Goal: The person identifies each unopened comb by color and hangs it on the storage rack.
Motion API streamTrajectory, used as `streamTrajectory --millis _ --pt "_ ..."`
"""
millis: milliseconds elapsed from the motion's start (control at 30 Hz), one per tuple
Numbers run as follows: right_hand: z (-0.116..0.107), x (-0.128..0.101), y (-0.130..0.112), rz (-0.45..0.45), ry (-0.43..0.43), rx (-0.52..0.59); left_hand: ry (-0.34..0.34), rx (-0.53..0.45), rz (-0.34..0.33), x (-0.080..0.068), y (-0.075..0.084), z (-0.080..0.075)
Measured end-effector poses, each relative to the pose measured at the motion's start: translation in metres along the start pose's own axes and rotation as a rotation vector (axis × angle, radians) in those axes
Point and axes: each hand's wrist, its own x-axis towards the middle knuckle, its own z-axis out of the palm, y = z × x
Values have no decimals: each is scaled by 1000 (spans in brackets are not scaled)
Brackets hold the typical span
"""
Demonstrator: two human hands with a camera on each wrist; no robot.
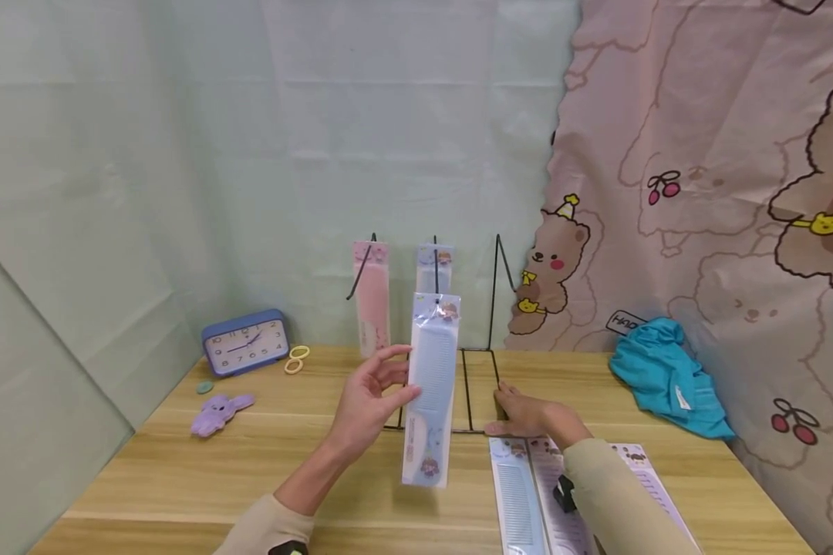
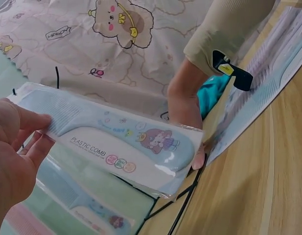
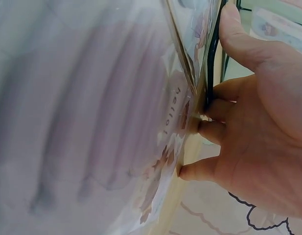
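**Packaged combs at the wire display rack: holdings and count**

Item in hand: one pale blue plastic comb in a clear printed sleeve (image 1: 430, 393), held upright above the middle of the wooden table (image 1: 180, 455), just in front of the black wire display rack (image 1: 479, 385). The left hand (image 1: 371, 401) pinches it at the toothed half, thumb in front, fingers behind. The right hand (image 1: 527, 415) rests on the table at the rack's base; its fingers curl against the wire there, though whether they truly grip the wire I cannot tell.

Risk, as a judgement: the pinch sits on slippery film at one edge, so the sleeve could twist or slide out; a nudge to the light rack could tip it and shed the hung combs.

Count:
- Combs hung on the rack: two, one pink packaged comb (image 1: 371, 297), one blue packaged comb (image 1: 434, 268).
- Flat comb packs at the near edge (image 1: 521, 493): at least two; the sleeve hides some.
- Blue alarm clock (image 1: 245, 342), far left: one.
- Yellow hair rings (image 1: 296, 359): two.
- Purple plush toy (image 1: 218, 412): one.
- Teal cloth (image 1: 669, 378), far right: one.
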Motion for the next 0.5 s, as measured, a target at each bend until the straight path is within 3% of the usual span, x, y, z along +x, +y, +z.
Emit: streamTrajectory --millis 200,367,500 --pt "-1 1 1 9 13 -7 79 72 -36 16 -10 3" --pt "0 1 2 8 3 9 141 137 -4 37 -24 2" --pt "1 2 2 2 6 27 180 130 0 56 -32 1"
